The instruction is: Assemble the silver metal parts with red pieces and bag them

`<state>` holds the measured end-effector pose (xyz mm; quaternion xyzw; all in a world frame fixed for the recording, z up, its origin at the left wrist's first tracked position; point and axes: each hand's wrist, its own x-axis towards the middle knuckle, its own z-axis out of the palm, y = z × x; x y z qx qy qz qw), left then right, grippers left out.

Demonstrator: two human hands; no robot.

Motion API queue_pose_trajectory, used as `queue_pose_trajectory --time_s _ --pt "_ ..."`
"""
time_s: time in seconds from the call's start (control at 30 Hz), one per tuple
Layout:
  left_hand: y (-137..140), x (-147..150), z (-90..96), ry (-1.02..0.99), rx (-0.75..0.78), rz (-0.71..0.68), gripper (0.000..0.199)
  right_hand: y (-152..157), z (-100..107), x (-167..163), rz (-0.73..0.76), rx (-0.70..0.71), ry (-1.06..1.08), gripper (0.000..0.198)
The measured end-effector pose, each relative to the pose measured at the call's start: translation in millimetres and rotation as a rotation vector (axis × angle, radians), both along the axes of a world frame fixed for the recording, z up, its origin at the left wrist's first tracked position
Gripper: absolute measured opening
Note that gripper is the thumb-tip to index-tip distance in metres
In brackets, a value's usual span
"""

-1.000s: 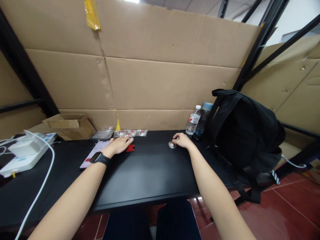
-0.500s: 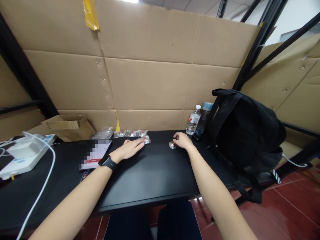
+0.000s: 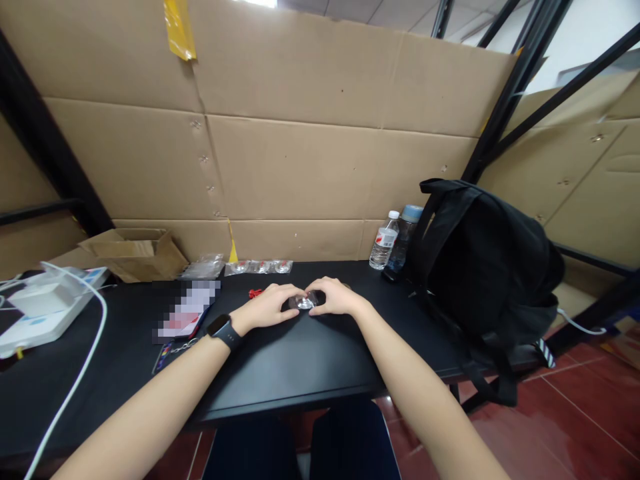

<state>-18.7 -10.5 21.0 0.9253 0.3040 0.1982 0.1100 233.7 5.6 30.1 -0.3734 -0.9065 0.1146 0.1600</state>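
Note:
A small clear plastic packet [image 3: 304, 303] with a shiny round metal piece inside lies between my two hands, just above or on the black table top. My left hand [image 3: 270, 307], with a dark watch on its wrist, grips the packet's left end between thumb and fingers. From the other side my right hand [image 3: 334, 297] pinches its right end. A small red item [image 3: 255, 293] sits just behind my left hand, partly covered. Further back, several similar packets [image 3: 261, 267] form a row by the cardboard wall.
An open brown cardboard box [image 3: 135, 257] and a pile of clear plastic bags [image 3: 203, 267] stand at the back left. A white power strip [image 3: 55, 317] is at far left. Right of the hands are a water bottle [image 3: 384, 243], a blue-capped bottle [image 3: 403, 233] and a black backpack [image 3: 490, 260].
My right hand has left the round metal piece and moved left to the packet. My left hand has shifted right and nearer with the packet. The red item has come into view.

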Motion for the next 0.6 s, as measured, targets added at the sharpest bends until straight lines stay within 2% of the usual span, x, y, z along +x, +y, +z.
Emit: queue_pose_trajectory --time_s 0.13,0.3,0.47,0.6 --pt "4.8 -1.7 -5.3 0.01 0.056 0.056 0.037 -2.3 -1.4 -6.4 -0.057 -0.007 -0.009 0.039" --pt "6.4 -1.9 -5.8 -0.04 0.133 0.158 0.032 -1.4 -0.3 -1.0 -0.071 -0.048 0.103 0.02" --pt "5.6 -0.9 -2.6 -0.079 0.176 0.192 0.024 2.7 -3.1 1.7 -0.173 -0.051 0.175 0.02" --pt "5.0 0.4 -5.4 -0.113 0.212 0.199 0.025 6.6 -6.3 1.1 -0.212 -0.056 0.192 0.019"
